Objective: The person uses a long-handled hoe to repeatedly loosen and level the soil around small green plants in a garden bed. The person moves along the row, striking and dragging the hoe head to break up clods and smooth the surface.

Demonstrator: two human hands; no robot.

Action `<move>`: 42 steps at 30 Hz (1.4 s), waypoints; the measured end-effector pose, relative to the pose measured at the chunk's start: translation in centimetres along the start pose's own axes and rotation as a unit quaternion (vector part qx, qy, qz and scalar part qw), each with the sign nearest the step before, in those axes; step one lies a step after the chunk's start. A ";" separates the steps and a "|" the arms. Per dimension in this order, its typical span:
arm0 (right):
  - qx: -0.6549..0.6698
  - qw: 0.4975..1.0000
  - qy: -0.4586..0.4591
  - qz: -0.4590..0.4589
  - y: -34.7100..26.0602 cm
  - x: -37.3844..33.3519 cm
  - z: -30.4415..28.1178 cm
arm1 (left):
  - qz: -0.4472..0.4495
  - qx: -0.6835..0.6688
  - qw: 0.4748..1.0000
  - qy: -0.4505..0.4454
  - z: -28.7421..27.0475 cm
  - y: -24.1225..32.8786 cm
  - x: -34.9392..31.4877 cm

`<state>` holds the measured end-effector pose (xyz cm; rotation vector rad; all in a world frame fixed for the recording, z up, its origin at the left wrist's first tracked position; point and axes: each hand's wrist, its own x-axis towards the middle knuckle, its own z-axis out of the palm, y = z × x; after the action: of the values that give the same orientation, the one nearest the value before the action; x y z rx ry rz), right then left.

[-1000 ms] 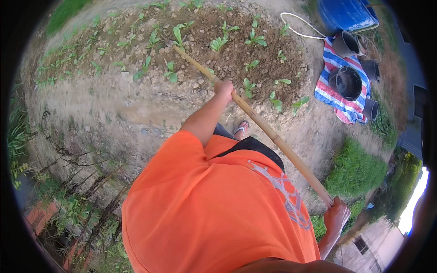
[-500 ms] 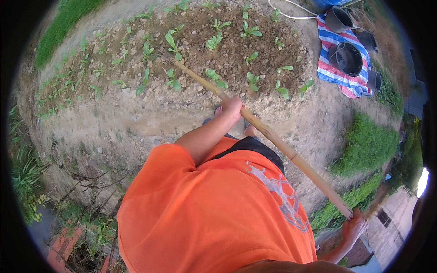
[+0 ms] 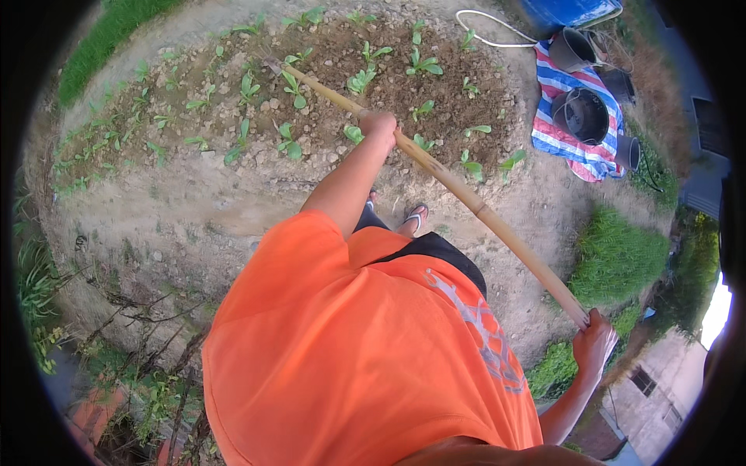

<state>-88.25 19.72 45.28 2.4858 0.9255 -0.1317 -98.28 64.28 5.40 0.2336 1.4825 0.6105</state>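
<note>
A long pale bamboo-like handle [image 3: 475,208] runs slantwise across my front. It belongs to a rake [image 3: 272,67] whose small pronged head rests at the soil among the seedlings; the exact shape of the prongs is hard to make out. My left hand [image 3: 378,124] is wrapped round the upper part of the handle, with the arm stretched forward over the bed's near edge. Low on the right, my right hand [image 3: 594,342] grips the butt end. Leafy green seedlings [image 3: 289,141] stand near the handle and the rake's head.
The dug soil bed [image 3: 326,66] holds several rows of seedlings. At the far right, dark buckets [image 3: 581,116] stand on a striped sheet [image 3: 550,138], near a white hose [image 3: 497,17] and a blue container [image 3: 571,11]. My sandalled foot [image 3: 416,217] is on bare ground; dry branches [image 3: 148,311] lie left.
Both hands have pushed the rake forward and to the left, so its head is farther into the bed. My right hand has risen and come inward; one foot shows more fully.
</note>
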 end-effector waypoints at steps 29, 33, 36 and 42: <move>-0.080 0.991 0.103 -0.028 7.3 4.7 -4.0 | 0.016 -0.027 0.999 -0.017 6.1 -5.3 -4.0; -0.084 0.988 0.126 0.009 9.0 3.4 -4.6 | -0.045 -0.060 0.996 -0.037 6.8 -5.8 -6.8; -0.071 0.988 0.135 -0.031 5.6 3.0 -2.0 | -0.023 -0.079 0.995 -0.061 3.8 -2.9 -3.9; 0.020 0.989 0.128 -0.072 -4.5 2.3 3.8 | 0.013 -0.048 0.997 -0.065 -2.7 1.1 9.7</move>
<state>-89.07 22.20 39.54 2.5112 1.2199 0.1260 -101.47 69.56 -2.63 0.2152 1.3243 0.6734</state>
